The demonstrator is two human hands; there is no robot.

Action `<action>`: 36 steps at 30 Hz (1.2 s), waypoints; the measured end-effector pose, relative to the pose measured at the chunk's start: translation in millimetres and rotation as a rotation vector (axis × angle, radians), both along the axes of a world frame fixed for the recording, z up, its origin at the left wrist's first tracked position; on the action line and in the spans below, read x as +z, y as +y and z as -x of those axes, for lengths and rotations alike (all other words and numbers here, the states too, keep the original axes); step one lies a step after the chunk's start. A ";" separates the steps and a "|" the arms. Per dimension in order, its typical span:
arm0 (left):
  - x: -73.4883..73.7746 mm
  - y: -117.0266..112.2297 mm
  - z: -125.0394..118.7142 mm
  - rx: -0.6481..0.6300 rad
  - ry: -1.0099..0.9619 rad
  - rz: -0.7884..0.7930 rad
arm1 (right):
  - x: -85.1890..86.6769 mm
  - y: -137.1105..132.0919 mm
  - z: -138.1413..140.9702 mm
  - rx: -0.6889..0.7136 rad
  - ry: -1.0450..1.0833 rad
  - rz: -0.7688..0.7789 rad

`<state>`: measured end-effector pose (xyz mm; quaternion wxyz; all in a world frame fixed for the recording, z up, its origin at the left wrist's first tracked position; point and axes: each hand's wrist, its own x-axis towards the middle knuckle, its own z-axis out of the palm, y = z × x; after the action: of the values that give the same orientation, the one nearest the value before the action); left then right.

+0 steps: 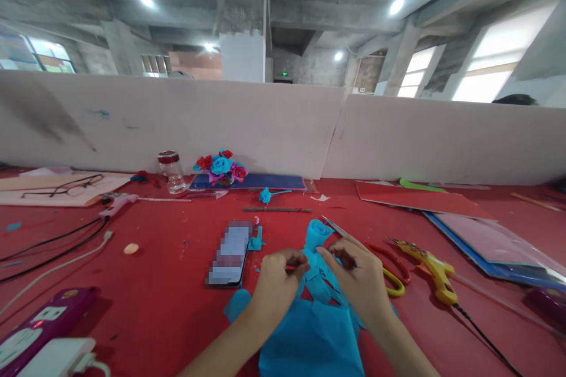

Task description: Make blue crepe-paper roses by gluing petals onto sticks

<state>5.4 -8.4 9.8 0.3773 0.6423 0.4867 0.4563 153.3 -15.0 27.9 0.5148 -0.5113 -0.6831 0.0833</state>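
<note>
Both of my hands work over a bundle of blue crepe paper at the front middle of the red table. My left hand (280,280) is closed, its thumb and fingers pinched at the left edge of the blue paper. Opposite it, my right hand (360,268) pinches blue paper between thumb and forefinger. A rolled blue paper rose (317,232) stands up just beyond the fingertips. Cut strips (321,288) hang below the hands, and a larger blue crepe paper sheet (309,341) lies nearest me. Scissors (393,285) with red and yellow handles lie partly hidden under my right hand.
A phone (230,253) lies left of my hands, and a yellow glue gun (428,268) lies right. Farther back are a thin stick (277,210), a small blue flower (265,195), a paper bouquet (221,166) and a glass jar (171,174). A power strip (53,318) sits front left.
</note>
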 end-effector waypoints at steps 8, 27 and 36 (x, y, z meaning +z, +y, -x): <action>-4.7 -0.2 1.0 0.013 0.020 -0.047 | 8.8 -1.2 -1.7 0.014 -0.070 0.062; -2.5 -6.7 1.3 0.057 -0.061 -0.245 | -21.7 -2.1 -4.4 0.169 0.036 0.079; -3.2 -7.2 1.6 -0.082 -0.090 -0.320 | -37.5 -8.5 2.7 0.354 0.081 -0.042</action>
<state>3.9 -15.6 6.5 0.3096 0.6925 0.3639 0.5405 150.5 -23.5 -9.7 0.5296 -0.3685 -0.7428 0.1788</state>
